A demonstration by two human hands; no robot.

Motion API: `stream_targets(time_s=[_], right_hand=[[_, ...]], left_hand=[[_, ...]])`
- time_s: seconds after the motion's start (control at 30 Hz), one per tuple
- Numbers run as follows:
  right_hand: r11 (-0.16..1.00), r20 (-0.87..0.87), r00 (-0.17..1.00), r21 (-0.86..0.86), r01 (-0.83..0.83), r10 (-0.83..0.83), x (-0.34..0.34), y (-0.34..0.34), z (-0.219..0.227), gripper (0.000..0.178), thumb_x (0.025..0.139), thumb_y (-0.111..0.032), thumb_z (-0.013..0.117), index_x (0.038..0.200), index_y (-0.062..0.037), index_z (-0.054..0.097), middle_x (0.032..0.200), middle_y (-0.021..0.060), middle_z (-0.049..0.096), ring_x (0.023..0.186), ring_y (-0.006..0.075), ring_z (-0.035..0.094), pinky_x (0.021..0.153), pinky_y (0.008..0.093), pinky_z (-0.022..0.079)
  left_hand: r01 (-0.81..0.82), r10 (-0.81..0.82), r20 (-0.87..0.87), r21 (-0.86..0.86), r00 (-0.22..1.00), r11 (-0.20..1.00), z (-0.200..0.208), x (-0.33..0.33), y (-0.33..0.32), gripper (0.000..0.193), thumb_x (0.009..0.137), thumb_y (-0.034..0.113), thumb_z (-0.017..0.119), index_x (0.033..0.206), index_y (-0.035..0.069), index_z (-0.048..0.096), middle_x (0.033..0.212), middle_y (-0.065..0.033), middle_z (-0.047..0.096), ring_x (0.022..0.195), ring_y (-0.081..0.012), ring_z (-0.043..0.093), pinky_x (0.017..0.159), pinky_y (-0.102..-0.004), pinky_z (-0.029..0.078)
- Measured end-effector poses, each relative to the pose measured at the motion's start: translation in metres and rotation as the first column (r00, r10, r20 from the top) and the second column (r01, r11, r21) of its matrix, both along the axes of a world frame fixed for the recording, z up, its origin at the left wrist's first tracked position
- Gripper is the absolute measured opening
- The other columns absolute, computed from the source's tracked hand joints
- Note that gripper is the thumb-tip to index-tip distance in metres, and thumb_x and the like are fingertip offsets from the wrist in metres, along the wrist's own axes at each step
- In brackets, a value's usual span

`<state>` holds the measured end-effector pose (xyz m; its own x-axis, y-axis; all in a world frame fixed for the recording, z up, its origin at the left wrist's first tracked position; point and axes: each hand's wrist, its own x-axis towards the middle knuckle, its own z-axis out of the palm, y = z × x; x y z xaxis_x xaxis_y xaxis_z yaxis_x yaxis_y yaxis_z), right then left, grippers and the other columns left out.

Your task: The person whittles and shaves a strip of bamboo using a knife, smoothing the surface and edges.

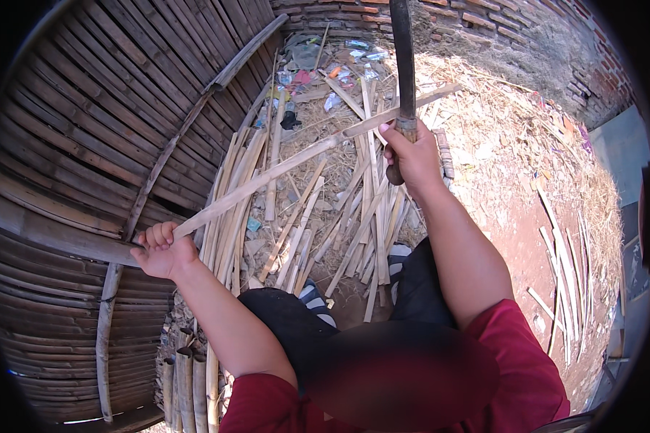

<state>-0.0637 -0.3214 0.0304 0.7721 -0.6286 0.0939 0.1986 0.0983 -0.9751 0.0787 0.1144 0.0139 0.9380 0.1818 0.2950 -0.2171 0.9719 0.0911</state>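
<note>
One bamboo strip (307, 154) ends hidden in the clenched left hand (166, 252); the right hand (416, 160) grips a tip-cropped machete (404, 65).

- Near 9 o'clock, your left hand (166, 251) grips a pale strip (267, 175) that slants toward 2 o'clock.
- At 2 o'clock, your right hand (414, 157) holds a long knife (403, 61), blade toward 12.
- Slatted wall (94, 130) at 10 o'clock.
- Brick wall (477, 29) at 1.
</note>
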Motion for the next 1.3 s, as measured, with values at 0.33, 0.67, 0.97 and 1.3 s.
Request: stream_targets(time_s=[0.33,0.67,0.97,1.3], right_hand=[[0.981,0.077,0.978,-0.022,0.195,-0.193,0.005,0.005,-0.007,0.026,0.093,-0.018,0.083,0.097,-0.0056,0.06,0.075,0.0007,0.062,0.058,0.0085,0.058,0.054,0.0262,0.046],[0.917,-0.014,0.965,-0.316,0.243,-0.261,0.007,0.009,-0.012,0.025,0.095,-0.022,0.081,0.101,-0.0015,0.068,0.08,0.0,0.067,0.075,0.0104,0.063,0.071,0.0291,0.05],[0.959,-0.011,0.98,-0.209,0.192,-0.199,0.007,0.004,-0.014,0.026,0.095,-0.023,0.081,0.103,-0.0018,0.068,0.08,0.0024,0.07,0.068,0.0089,0.063,0.064,0.0278,0.05],[0.972,0.061,0.993,-0.206,0.111,-0.1,0.001,0.002,-0.006,0.028,0.095,-0.021,0.08,0.113,-0.0018,0.07,0.085,0.0012,0.07,0.069,0.0077,0.063,0.063,0.0264,0.05]], left_hand=[[-0.021,0.018,0.064,0.046,0.998,0.999,0.006,-0.002,-0.001,0.049,0.107,0.053,0.051,0.088,0.008,0.058,0.059,0.0023,0.029,0.049,-0.012,0.026,0.051,-0.0297,0.025],[-0.057,0.049,0.107,0.072,0.993,0.996,0.017,-0.012,-0.002,0.047,0.107,0.051,0.052,0.086,0.009,0.056,0.06,0.0028,0.028,0.049,-0.0116,0.024,0.05,-0.0295,0.023],[-0.105,0.105,-0.027,0.02,0.994,0.994,0.021,-0.013,-0.005,0.048,0.105,0.053,0.054,0.085,0.009,0.055,0.059,0.003,0.029,0.048,-0.0113,0.026,0.048,-0.028,0.025],[-0.203,0.228,-0.245,0.122,0.942,0.971,0.01,-0.004,-0.002,0.04,0.108,0.046,0.051,0.088,0.011,0.053,0.06,0.002,0.032,0.048,-0.0117,0.03,0.047,-0.0279,0.029]])
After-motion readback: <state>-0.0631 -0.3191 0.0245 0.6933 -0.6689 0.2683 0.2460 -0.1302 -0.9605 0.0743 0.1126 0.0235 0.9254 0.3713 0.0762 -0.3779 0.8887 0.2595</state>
